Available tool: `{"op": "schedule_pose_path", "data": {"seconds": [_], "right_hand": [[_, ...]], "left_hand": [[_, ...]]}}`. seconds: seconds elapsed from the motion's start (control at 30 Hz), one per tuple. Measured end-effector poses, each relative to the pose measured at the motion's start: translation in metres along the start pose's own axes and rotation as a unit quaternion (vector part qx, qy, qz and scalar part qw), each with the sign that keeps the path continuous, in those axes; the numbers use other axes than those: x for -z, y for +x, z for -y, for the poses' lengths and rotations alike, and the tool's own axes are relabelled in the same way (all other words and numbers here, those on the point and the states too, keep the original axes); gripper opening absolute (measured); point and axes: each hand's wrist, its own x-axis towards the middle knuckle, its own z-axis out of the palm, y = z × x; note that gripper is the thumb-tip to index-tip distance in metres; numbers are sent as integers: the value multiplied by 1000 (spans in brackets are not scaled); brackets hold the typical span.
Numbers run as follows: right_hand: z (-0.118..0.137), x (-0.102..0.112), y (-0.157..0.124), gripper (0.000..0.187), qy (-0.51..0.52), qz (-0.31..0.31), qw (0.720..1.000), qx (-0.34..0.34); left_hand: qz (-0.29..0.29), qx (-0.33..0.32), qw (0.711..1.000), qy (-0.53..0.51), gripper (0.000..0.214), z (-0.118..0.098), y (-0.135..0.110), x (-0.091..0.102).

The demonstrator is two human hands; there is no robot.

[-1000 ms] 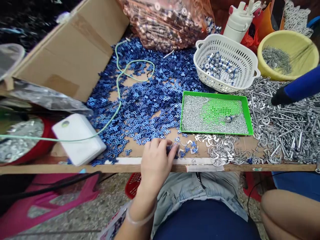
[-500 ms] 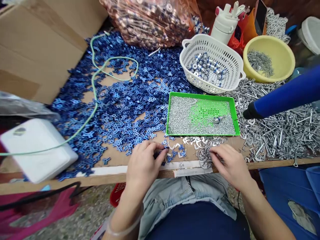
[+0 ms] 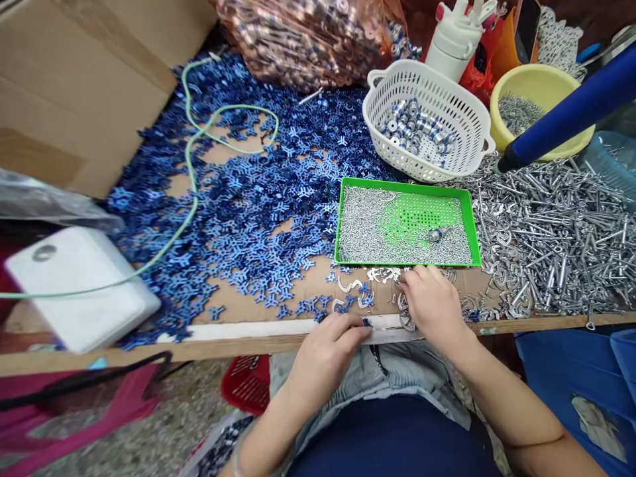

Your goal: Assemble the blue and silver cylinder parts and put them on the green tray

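At the table's front edge my left hand (image 3: 330, 348) is closed in a pinch, with a small dark blue piece (image 3: 368, 322) at its fingertips. Further right, my right hand (image 3: 433, 306) has its fingers pressed together among thin silver curved pieces (image 3: 385, 274); whatever they grip is hidden. Just beyond that hand lies a green tray (image 3: 407, 264) of tiny silver parts, with one blue-and-silver cylindrical fitting (image 3: 437, 234) in it. Between the hands and the big heap of blue three-armed pieces (image 3: 278, 225), a few blue and silver pieces are scattered.
A white basket (image 3: 477, 142) holds blue-and-silver fittings. Silver eye bolts (image 3: 556, 232) are heaped at right, below a yellow bowl (image 3: 556, 79). A blue rod-shaped tool (image 3: 571, 109) juts in from the right. A white box (image 3: 82, 285) and green cord (image 3: 191, 179) occupy the left.
My left hand has moved right and closer to the front edge, with a blue piece at its fingertips. My right hand has shifted slightly left and away from me. The blue tool appears higher.
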Motion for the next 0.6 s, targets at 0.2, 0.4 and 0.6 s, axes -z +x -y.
{"op": "schedule_pose_path", "data": {"seconds": [0.2,0.4,0.6], "right_hand": [[-13,-1,-11,12,134,-174,976,-9],[0,22,-16,7,321,-232,917,-43],[20,38,-22,13,651,9,759,15]], "left_hand": [[-52,62,982,-170,17,-7,9,11],[-130,153,905,-376,22,-18,19,18],[-155,179,822,-519,25,-30,29,26]]}}
